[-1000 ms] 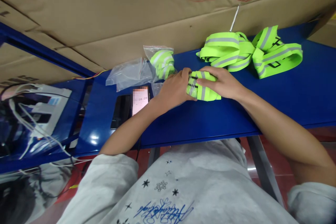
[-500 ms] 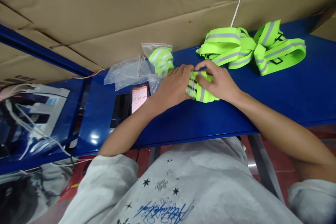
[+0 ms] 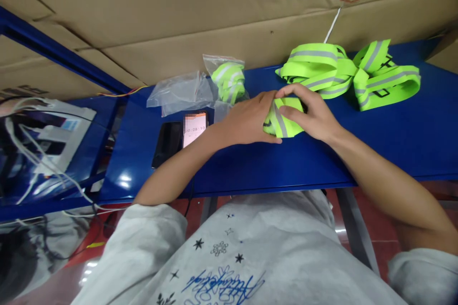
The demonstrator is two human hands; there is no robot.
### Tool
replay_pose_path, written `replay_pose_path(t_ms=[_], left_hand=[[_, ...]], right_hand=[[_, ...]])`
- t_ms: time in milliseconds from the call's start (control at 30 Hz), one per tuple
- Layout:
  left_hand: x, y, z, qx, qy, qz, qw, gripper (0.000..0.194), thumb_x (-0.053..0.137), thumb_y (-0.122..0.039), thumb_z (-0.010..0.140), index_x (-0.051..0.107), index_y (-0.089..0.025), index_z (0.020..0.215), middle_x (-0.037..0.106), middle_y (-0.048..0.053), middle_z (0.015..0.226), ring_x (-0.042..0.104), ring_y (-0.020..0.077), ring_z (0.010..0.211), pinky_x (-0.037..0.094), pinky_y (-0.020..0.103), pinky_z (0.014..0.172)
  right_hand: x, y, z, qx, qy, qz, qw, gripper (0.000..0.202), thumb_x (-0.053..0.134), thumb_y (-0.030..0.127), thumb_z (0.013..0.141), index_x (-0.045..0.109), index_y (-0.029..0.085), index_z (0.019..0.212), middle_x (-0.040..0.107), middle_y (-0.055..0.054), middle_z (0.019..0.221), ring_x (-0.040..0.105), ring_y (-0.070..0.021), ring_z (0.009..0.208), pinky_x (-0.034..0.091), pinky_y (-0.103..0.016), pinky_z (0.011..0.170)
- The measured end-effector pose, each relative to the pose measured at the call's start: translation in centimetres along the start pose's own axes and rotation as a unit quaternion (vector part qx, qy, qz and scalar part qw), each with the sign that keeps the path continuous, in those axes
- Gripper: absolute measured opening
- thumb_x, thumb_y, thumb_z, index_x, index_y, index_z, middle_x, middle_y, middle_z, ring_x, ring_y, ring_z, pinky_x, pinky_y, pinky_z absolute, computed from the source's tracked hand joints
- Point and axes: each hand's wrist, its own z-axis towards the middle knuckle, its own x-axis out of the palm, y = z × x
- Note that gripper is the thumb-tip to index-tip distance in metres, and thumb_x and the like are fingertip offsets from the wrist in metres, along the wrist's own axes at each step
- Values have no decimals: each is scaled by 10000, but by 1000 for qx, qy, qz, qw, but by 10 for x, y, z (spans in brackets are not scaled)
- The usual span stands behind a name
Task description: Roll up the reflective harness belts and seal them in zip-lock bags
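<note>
- Two hands, the left hand and the right hand, hold one folded strap between them, over the tabletop.
- Folded strap: bright yellow-green with a grey stripe; one end lies under the left hand, the other against the right hand.
- Left hand: laid over the near-left end of the folded strap, palm down, fingers together; the grip beneath is hidden.
- Right hand: curved, thumb on the upper face of the folded strap, index finger reaching over its far edge to the left hand; the remaining fingers are partly hidden.
- Beyond the left hand: a bagged strap, bundled inside clear plastic and of the same colour as the folded strap.
- Left of the bagged strap: clear bags, lying flat and overlapping.
- Left of the left hand, beside its forearm: a lit phone showing a row of digits, with a dark phone just beside it. The forearm covers part of the lit phone.
- Beyond the right hand: a pile of loose straps; to its right, a looped strap bearing black markings.
- Behind both hands: a cardboard wall.
- Far left of the hands: a power strip with white cables.
</note>
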Motion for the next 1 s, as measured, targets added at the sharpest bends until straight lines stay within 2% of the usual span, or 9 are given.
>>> replay_pose_path(t_ms=[67,167,333,500,567,700,767,900,1000], left_hand=[[-11,5,0,5,-19,-29,999,1101,974,-485,723,385,-164,1596,505,199,1646,549,398,1492,493,512,1207],[-21,10,0,7,-12,-45,999,1163,954,-526,748,311,-179,1653,496,164,1672,591,410,1445,514,521,1175],[-17,13,3,3,15,-46,999,1268,922,-593,776,182,-193,1725,461,162,1704,650,447,1367,552,539,1112],[-8,11,4,-5,3,-19,1000,1285,932,-506,777,125,-248,1743,548,132,1637,679,439,1332,592,526,1059],[-6,12,5,2,0,-16,1000,1322,952,-463,747,108,-261,1744,547,131,1633,655,442,1372,592,527,1065],[-9,18,7,17,17,-78,997,1288,943,-482,748,144,-250,1731,561,131,1609,690,403,1323,586,531,1078],[-12,22,8,41,25,-120,992,1257,948,-460,743,183,-245,1717,502,119,1664,643,378,1402,541,524,1163],[-15,29,6,83,54,-155,983,1274,966,-433,730,193,-191,1713,379,134,1753,512,349,1549,479,470,1249],[-15,30,4,96,73,-151,981,1329,965,-458,737,128,-176,1730,312,140,1787,506,351,1554,503,459,1231]], right_hand=[[-6,3,1,-23,25,23,999,464,765,510,856,671,250,1229,720,-64,1309,659,-313,1232,520,-472,1097],[-7,1,2,-39,2,28,999,565,790,507,850,603,259,1322,676,-84,1378,633,-323,1303,507,-489,1145],[6,-8,0,-53,-48,-22,997,456,750,454,875,571,261,1247,661,-92,1319,618,-325,1304,501,-499,1153],[18,-9,-5,-63,-68,-45,995,340,725,355,881,589,252,1175,684,-90,1219,657,-315,1200,523,-488,1103],[18,-9,-5,-69,-42,-52,995,357,710,357,893,590,257,1214,670,-99,1250,641,-326,1239,504,-508,1138],[6,-9,-2,-72,91,-17,993,703,830,523,815,542,275,1406,586,-106,1469,546,-360,1412,435,-541,1244],[0,-8,0,-65,128,7,990,759,862,570,784,560,277,1416,578,-103,1501,527,-366,1441,423,-537,1261],[-5,-8,3,-46,128,20,990,528,812,530,850,640,285,1286,653,-84,1390,598,-347,1342,467,-522,1208],[-2,-12,3,-39,94,16,995,500,800,479,846,626,272,1267,646,-79,1374,618,-336,1291,495,-517,1163]])
